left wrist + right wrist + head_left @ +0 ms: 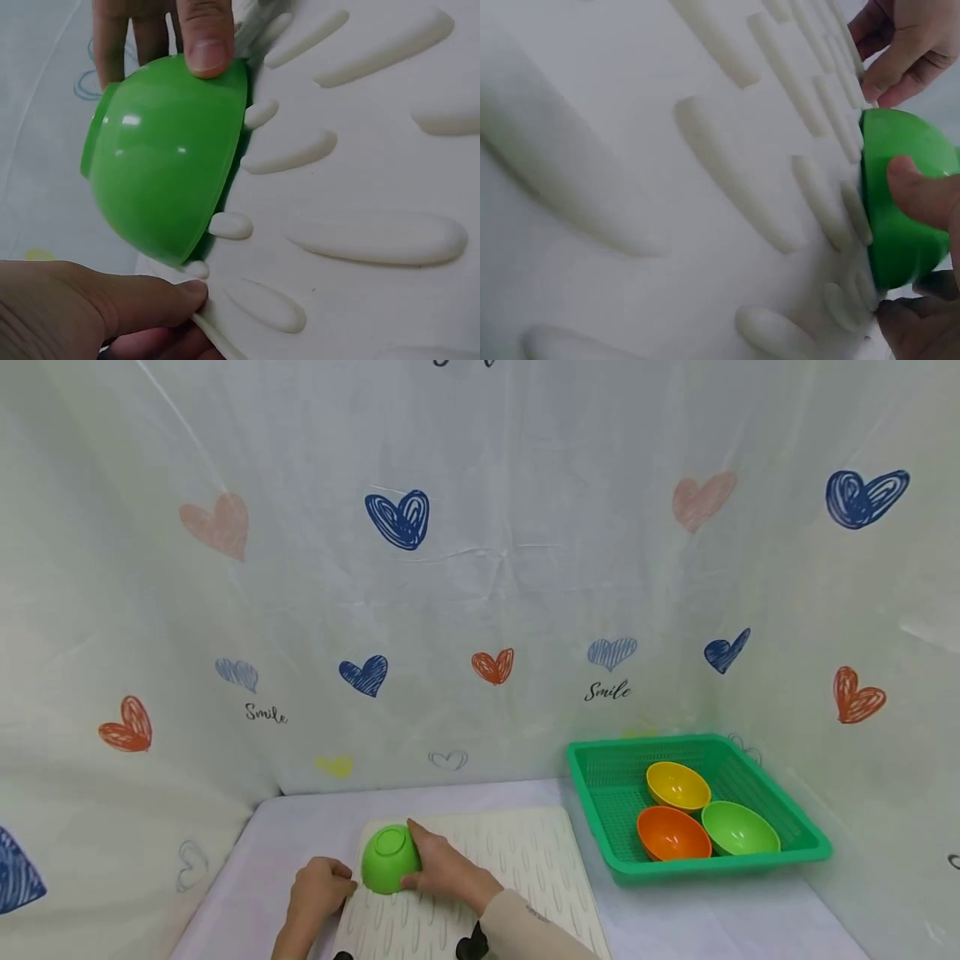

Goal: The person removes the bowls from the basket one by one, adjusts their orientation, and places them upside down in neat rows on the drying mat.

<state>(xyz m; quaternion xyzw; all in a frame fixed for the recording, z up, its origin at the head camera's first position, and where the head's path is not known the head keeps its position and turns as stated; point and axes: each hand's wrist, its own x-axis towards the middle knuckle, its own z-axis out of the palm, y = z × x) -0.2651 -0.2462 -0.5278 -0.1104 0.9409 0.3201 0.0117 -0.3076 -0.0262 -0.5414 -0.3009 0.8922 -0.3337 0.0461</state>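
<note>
A green bowl (pixel 386 864) stands upside down on the far left part of a white mat (pixel 525 868) with raised oval ridges. My right hand (pixel 450 868) grips the bowl from its right side, thumb on the near wall and fingers round the far side. In the left wrist view the bowl's rim (pixel 225 169) lies against the ridges. My left hand (pixel 318 889) pinches the mat's left edge beside the bowl, the thumb (pixel 161 300) on top and fingers beneath. The right wrist view also shows this left hand (pixel 915 49) at the edge, just off the bowl.
At the right, a green basket (pixel 600 814) holds a yellow bowl (pixel 678 785), an orange bowl (pixel 673 835) and a light green bowl (pixel 738 828). The pale tablecloth (pixel 247 877) shows around the mat. A curtain with printed hearts (pixel 495 577) hangs behind and at both sides.
</note>
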